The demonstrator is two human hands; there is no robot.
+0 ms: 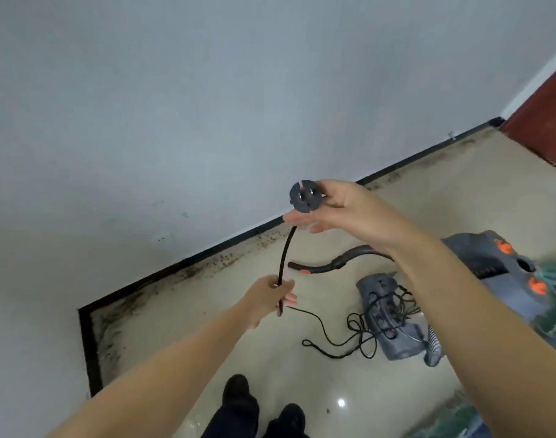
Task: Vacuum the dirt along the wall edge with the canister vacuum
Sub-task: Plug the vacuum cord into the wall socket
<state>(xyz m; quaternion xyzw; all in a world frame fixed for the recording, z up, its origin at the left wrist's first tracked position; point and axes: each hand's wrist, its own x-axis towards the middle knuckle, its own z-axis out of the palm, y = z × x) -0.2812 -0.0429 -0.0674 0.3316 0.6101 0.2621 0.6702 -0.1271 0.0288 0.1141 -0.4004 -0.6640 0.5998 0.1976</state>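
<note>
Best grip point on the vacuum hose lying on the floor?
Take the hose at its curved handle bend just behind the open end with the orange button, coming from above. It lies flat on the floor with that stretch bare; its far end is hidden behind the right forearm.

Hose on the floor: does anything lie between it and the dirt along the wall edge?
Nothing visible does. The hose lies on bare floor just short of the dirt along the wall. Both hands are busy: the right hand holds the plug, the left hand its cord.
</note>
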